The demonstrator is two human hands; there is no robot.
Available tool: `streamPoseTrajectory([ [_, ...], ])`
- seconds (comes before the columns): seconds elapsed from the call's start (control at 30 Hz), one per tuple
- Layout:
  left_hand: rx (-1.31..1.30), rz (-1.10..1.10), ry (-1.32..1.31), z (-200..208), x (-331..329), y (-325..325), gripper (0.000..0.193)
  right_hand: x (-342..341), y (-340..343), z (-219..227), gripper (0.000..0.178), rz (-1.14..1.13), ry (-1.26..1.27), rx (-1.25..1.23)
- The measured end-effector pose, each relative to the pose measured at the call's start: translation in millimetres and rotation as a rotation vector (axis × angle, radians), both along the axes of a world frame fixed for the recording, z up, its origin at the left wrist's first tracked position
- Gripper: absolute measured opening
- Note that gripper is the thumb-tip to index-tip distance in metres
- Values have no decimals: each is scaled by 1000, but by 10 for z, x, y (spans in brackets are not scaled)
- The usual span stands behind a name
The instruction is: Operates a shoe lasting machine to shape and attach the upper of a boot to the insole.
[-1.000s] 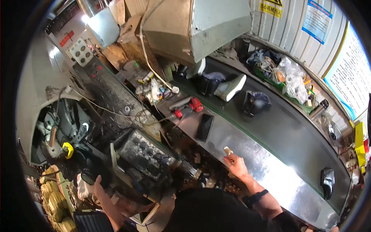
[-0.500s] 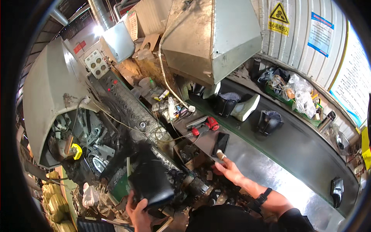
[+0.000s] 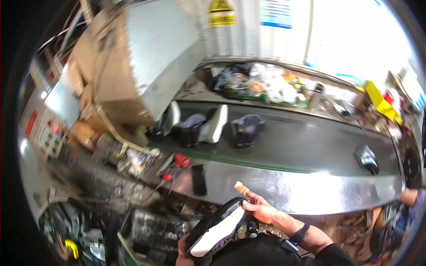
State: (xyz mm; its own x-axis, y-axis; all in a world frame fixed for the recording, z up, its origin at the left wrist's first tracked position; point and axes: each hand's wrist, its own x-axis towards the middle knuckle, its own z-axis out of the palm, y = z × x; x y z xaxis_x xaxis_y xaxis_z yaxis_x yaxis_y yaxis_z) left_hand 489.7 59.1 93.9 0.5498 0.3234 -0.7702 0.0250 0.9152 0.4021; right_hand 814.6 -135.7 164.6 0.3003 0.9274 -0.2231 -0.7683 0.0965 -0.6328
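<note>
A black boot (image 3: 216, 220) with a long white underside is held low in front of my body, tilted with its sole facing up. My left hand (image 3: 183, 250), partly hidden by the boot, grips its lower left end. My right hand (image 3: 262, 212) closes on the upper right end with thumb and fingers. The right index finger, wrapped in a pale cover (image 3: 241, 188), sticks out past the boot. Just beyond the hands lies a dark phone (image 3: 199, 179) on the metal ledge, beside a red and black tool (image 3: 179, 160).
Several dark boots and white-soled pieces, among them a boot (image 3: 246, 129), stand on the dark conveyor belt (image 3: 301, 137). A black shoe (image 3: 366, 159) lies at its right. A grey metal hood (image 3: 166, 53) rises behind. Machinery (image 3: 66, 221) fills the left. Another person's hand (image 3: 409, 196) is at the right edge.
The view has turned to the right. The boot has moved from beside the left machine to in front of my body. My right hand, empty before, now grips it too.
</note>
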Motion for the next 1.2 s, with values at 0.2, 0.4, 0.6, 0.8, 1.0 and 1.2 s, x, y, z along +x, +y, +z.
streamPoseTrajectory([
  [0.2, -149, -393, -134, -1094, -8, 725, 49, 105, -754, 534, 71, -340, -203, -188],
  [0.4, -252, -589, -115, -207, 2197, -739, 48, 833, -1495, 819, 75, -689, -559, -399],
  [0.6, 539, -583, 23, 283, 1878, -412, 49, 2081, -1877, 1353, 74, -930, -1087, -729],
  [0.8, 597, -214, 338, 36, 815, -183, 49, 3542, -3322, -124, 83, -1505, -1576, -1437],
  [1.0, 611, -79, 575, 584, 213, -301, 47, 3786, -2956, -1330, 61, -1580, -1080, -1659],
  [1.2, 679, -94, 438, 389, 562, 416, 34, 3022, -1253, -1536, 74, -982, -873, -436],
])
